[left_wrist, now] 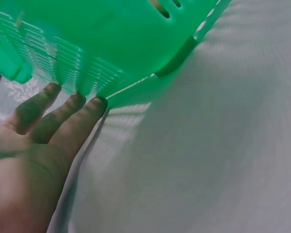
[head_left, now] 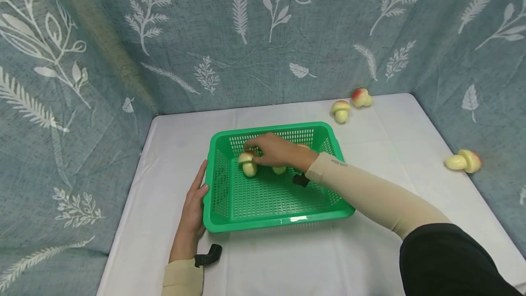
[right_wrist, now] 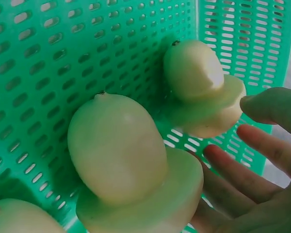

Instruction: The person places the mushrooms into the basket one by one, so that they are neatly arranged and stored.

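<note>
A green plastic basket with slotted walls stands on the table. My left hand is at its left side, fingers straight; in the left wrist view the fingertips touch the basket's outer wall. Inside the basket, my right hand has its thumb and fingers round the cap of a toy mushroom near the left end. In the right wrist view the thumb meets the edge of that cap. A second toy mushroom lies below the hand, with part of another toy mushroom beside it.
Two toy mushrooms lie behind the basket's right corner, at the far edge of the white table. Another toy mushroom lies at the right table edge. Leaf-patterned blue-grey cloth hangs round the back and sides.
</note>
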Action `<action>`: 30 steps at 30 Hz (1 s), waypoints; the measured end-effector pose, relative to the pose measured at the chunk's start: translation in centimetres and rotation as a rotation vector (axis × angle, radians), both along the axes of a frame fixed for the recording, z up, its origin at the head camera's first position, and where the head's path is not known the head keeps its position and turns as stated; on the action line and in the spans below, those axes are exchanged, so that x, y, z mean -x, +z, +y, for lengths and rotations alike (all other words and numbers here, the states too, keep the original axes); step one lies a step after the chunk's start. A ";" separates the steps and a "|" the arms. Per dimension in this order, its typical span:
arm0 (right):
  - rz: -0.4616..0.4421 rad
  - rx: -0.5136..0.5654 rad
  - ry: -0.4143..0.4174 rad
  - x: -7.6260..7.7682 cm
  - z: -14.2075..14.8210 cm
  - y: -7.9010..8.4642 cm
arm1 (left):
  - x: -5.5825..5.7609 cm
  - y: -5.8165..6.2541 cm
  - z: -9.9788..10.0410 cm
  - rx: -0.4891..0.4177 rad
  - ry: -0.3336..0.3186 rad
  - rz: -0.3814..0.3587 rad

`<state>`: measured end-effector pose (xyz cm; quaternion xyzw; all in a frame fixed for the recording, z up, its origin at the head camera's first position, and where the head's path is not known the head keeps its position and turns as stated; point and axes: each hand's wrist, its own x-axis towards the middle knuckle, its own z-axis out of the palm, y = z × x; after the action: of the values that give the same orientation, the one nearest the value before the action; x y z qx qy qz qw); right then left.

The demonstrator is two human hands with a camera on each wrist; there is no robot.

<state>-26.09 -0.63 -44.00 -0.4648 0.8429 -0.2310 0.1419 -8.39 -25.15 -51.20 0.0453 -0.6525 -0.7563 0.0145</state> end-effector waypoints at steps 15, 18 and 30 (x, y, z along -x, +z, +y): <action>-0.035 0.066 -0.026 0.2 1.4 1.9 | -0.3 -0.1 0.0 -0.014 -0.005 -0.005; -0.067 0.100 -0.057 0.6 2.2 2.5 | -0.3 -0.1 0.1 -0.017 -0.006 0.006; -0.196 0.324 -0.223 1.3 6.7 4.2 | -0.2 0.3 0.4 -0.008 0.003 0.007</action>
<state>-27.35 6.10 -39.83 -0.3607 0.8231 -0.4219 0.1200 -8.23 -24.74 -50.87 0.0437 -0.6493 -0.7591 0.0177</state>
